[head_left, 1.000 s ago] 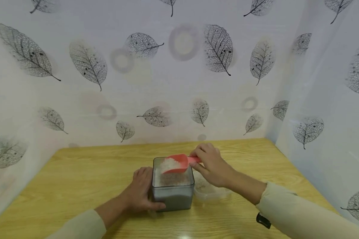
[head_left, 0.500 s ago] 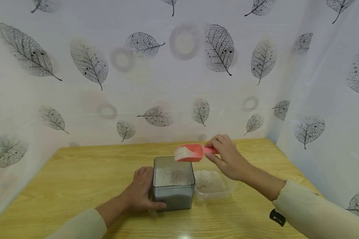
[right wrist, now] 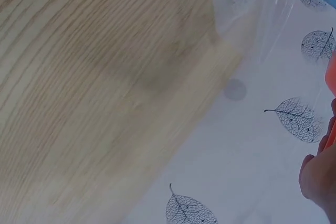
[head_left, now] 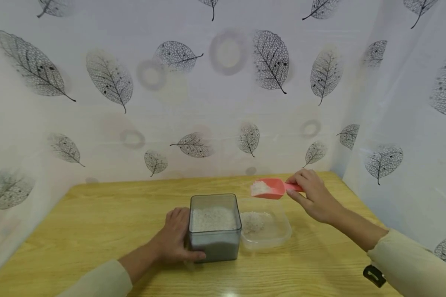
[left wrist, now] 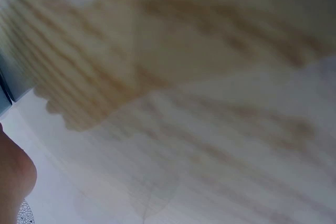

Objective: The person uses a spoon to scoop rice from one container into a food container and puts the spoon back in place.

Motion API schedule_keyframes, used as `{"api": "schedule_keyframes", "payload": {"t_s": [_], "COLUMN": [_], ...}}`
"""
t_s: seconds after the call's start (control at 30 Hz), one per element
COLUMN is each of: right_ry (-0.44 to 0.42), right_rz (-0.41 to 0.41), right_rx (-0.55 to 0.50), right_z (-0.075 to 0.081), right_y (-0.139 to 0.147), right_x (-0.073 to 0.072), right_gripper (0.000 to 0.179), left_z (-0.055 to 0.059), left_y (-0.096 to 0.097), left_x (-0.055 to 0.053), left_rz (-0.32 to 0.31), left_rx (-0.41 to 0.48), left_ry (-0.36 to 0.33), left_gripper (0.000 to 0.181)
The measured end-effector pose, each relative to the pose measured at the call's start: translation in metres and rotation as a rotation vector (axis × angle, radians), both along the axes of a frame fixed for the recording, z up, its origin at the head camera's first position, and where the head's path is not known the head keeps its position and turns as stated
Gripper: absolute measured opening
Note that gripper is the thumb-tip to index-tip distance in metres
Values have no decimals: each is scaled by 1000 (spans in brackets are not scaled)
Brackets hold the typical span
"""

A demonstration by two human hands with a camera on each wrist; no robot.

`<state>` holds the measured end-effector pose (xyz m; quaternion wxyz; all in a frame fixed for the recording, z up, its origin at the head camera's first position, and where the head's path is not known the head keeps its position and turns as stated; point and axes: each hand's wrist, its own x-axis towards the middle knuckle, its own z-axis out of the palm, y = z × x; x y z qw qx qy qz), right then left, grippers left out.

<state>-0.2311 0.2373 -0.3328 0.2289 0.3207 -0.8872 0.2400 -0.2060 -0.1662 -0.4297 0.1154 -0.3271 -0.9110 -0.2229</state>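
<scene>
A dark, see-through square container (head_left: 215, 246) with white rice-like grains (head_left: 213, 219) inside stands on the table. My left hand (head_left: 176, 239) holds its left side, the thumb lying across the front wall. To the right, my right hand (head_left: 314, 200) grips the handle of a red scoop (head_left: 275, 190) loaded with white grains. The scoop is raised above the far part of a shallow clear plastic box (head_left: 282, 235), which has a heap of grains (head_left: 252, 222) at its left. In the right wrist view, the scoop (right wrist: 331, 77) shows only at the edge.
Wood-grain table (head_left: 107, 222) spreads out on both sides of the containers. A pale curtain (head_left: 215, 95) printed with leaves hangs along the back and sides. A black band (head_left: 374, 275) hangs below the right sleeve.
My right hand has lifted the loaded scoop out from over the dark container and carried it right, above the clear box. My left hand has stayed on the container.
</scene>
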Motion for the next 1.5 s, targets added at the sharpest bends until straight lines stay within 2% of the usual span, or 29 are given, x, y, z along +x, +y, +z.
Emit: {"api": "schedule_keyframes", "payload": {"t_s": [0.23, 0.6, 0.83, 1.1, 1.27, 1.5], "right_ry": [14, 75, 120, 128, 183, 236], "right_rz": [5, -5, 15, 7, 27, 59], "right_rx": [70, 184, 222, 257, 269, 279], "right_z": [-12, -25, -25, -22, -19, -13], "right_y": [21, 39, 45, 52, 58, 61], "right_x": [-2, -5, -9, -10, -12, -14], "right_gripper": [6, 15, 17, 17, 18, 10], "left_z": [-1, 0, 0, 1, 2, 2], "left_y": [0, 0, 0, 1, 1, 0], "left_x": [0, 0, 0, 0, 0, 0], "left_rz": [-5, 4, 3, 2, 5, 3], "left_rx": [1, -11, -2, -3, -7, -6], "left_ry": [22, 15, 4, -2, -2, 5], "left_gripper": [104, 105, 105, 106, 105, 104]}}
